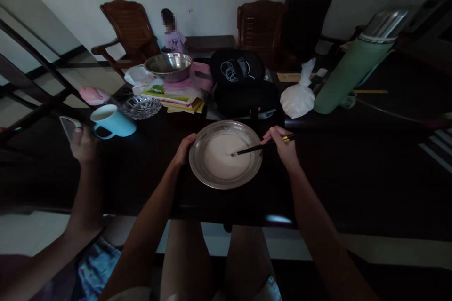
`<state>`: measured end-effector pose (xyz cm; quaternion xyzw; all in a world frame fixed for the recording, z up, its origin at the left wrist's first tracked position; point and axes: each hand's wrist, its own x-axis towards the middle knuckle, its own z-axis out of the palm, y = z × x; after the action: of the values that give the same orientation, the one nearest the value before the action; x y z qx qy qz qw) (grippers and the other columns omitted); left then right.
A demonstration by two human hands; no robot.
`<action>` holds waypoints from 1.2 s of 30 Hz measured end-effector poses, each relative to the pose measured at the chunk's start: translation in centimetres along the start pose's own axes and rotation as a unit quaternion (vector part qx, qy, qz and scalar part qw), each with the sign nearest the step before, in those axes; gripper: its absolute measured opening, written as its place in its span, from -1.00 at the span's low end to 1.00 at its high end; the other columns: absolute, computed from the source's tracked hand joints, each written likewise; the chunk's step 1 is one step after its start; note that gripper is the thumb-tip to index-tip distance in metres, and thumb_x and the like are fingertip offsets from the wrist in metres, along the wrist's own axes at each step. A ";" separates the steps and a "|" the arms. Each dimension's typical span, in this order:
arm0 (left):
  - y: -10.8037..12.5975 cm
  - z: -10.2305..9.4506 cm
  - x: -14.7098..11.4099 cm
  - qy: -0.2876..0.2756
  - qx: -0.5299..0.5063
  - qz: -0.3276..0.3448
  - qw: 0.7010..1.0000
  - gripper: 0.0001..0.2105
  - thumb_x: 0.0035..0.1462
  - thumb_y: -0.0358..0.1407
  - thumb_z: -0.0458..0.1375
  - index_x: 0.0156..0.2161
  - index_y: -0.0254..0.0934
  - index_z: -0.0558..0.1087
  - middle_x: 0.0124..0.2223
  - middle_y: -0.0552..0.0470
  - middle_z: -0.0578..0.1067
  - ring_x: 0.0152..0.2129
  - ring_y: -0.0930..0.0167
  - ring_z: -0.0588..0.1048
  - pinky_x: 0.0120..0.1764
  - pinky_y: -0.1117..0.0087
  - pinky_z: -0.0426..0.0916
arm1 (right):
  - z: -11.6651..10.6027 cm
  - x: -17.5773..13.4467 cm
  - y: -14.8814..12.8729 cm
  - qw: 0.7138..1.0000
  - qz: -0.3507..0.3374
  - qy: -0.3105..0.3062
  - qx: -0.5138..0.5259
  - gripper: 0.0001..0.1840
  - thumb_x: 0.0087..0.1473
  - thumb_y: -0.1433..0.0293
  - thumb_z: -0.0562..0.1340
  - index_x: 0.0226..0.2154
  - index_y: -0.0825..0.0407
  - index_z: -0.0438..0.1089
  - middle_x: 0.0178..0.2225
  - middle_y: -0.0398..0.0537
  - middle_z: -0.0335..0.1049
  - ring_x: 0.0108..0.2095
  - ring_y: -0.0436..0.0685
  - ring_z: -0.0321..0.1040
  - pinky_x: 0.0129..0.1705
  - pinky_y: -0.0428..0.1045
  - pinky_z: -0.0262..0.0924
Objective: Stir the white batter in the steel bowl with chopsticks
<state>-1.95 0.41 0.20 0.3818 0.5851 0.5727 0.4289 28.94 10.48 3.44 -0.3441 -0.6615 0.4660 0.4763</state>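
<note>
A shallow metal bowl (pixel 243 179) sits on the dark table before me, with a pale, milky liquid (pixel 226 164) inside. My left hand (pixel 184 148) grips the bowl's left side at the rim; its fingers are partly hidden behind the edge. In my right hand (pixel 282 145), closed at the bowl's right side, are black chopsticks (pixel 251 149) with gold bands near the top. Their tips dip into the liquid close to its middle. A knotted plastic bag of white powder (pixel 298 99) stands beyond my right hand.
At left, another person's hand (pixel 84 143) holds a phone (pixel 69 128) beside a blue mug (pixel 115 122). Behind are a glass dish (pixel 141 107), a second metal bowl (pixel 173 75) on books (pixel 183 102), a black case (pixel 243 96) and a green thermos (pixel 348 73). A child (pixel 174 40) stands beyond the table.
</note>
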 end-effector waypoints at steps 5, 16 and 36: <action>-0.1 0.2 0.2 0.007 -0.009 0.000 1.000 -0.66 -0.03 -0.11 0.19 -0.58 -0.24 0.17 -0.58 0.17 0.13 -0.62 0.50 0.09 -0.56 0.46 0.05 | 1.0 -0.3 -0.4 0.994 0.004 -0.101 0.029 -0.46 0.11 -0.11 0.16 -0.56 -0.03 0.46 -0.60 -0.11 0.50 -0.51 0.11 0.44 -0.36 0.02 0.30; -0.1 0.2 2.9 -0.046 0.004 -0.042 0.998 -0.73 0.02 -0.11 0.20 -0.50 -0.28 0.35 -0.53 0.13 0.33 -0.58 0.47 0.26 -0.51 0.45 0.18 | 0.8 0.2 -0.2 0.999 -0.034 0.031 0.009 -0.51 0.12 -0.05 0.20 -0.58 -0.04 0.44 -0.66 -0.14 0.46 -0.54 0.10 0.43 -0.30 0.04 0.32; -0.3 -0.1 3.9 -0.086 0.000 -0.020 0.996 -0.64 -0.11 -0.08 0.28 -0.56 -0.26 0.22 -0.56 0.18 0.20 -0.60 0.52 0.15 -0.54 0.47 0.06 | 0.3 -0.9 -0.2 0.996 -0.028 -0.079 0.001 -0.53 0.15 -0.01 0.20 -0.52 -0.03 0.53 -0.57 -0.09 0.52 -0.47 0.12 0.46 -0.30 0.03 0.33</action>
<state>-3.39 4.03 -0.40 0.4176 0.5537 0.5293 0.4888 28.92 9.47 3.30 -0.2870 -0.7059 0.4790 0.4358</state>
